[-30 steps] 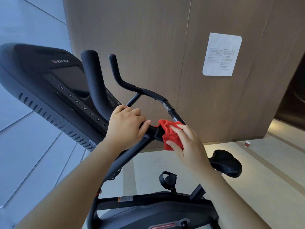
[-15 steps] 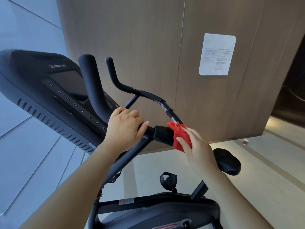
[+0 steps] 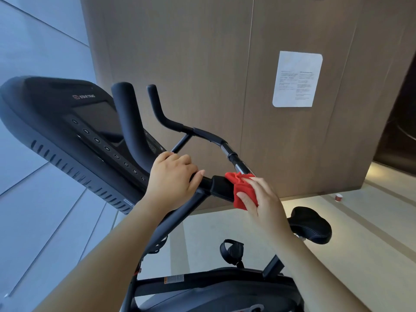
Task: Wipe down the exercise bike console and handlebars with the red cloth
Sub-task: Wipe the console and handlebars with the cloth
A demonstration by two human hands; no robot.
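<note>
The left hand grips the handlebars at the crossbar, fingers curled over the top and thumb stretched along the bar toward the square black clamp block. Just right of that block, the right hand pinches the red cloth between thumb and fingers, bunched against the spot where the bar's chrome section comes down. Above the cloth that chrome section is uncovered, running up and left to the bend and on to the far horn, with open air between it and the wood-panelled wall. On the left the room is tight: the near horn rises just beside the left hand, and the console sits right behind it. Below the hands, pale floor shows between the bike's stem and the saddle, which the right wrist partly overlaps; a strapped pedal hangs there. The near horn hides part of the console's dark screen and button row. The left hand and the cloth cover the bar beneath them. The bike's body is cut off at the bottom edge. The print on the paper sheet on the wall is too small to read, and a small red cup stands on the floor near the wall's foot.
</note>
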